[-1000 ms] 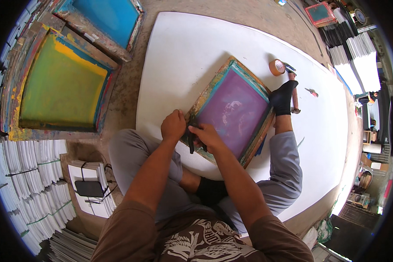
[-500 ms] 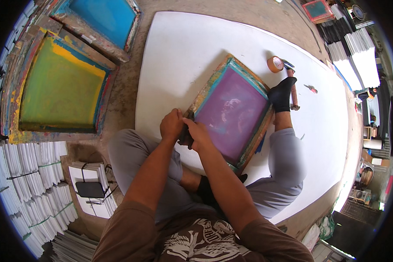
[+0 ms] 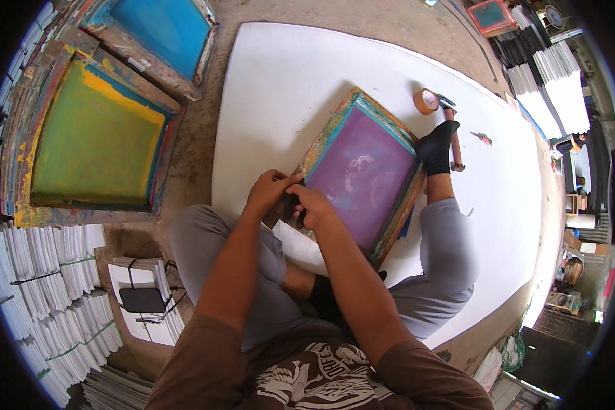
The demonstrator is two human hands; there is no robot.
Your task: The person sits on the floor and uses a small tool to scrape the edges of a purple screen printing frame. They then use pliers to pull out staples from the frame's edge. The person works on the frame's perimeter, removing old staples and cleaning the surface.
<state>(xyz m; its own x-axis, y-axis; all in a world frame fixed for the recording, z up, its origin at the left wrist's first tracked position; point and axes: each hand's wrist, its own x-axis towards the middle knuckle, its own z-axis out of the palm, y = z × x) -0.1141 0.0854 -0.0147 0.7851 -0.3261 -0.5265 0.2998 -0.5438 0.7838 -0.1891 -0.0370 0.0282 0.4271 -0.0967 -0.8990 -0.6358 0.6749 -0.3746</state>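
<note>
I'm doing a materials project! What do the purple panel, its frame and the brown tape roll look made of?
Purple panel: maybe stretched fabric, smooth, with pale smudges, but no weave shows. Frame: probably wood, rough, brown showing between paint patches. Tape roll: likely plastic film, from its brown colour; finish unclear.

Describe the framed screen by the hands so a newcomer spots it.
Find the big white sheet. Near its middle, at the left hand and right hand, is the framed screen, set askew. Its purple face sets it apart from the green screen and blue screen beyond the sheet's left edge.
</note>
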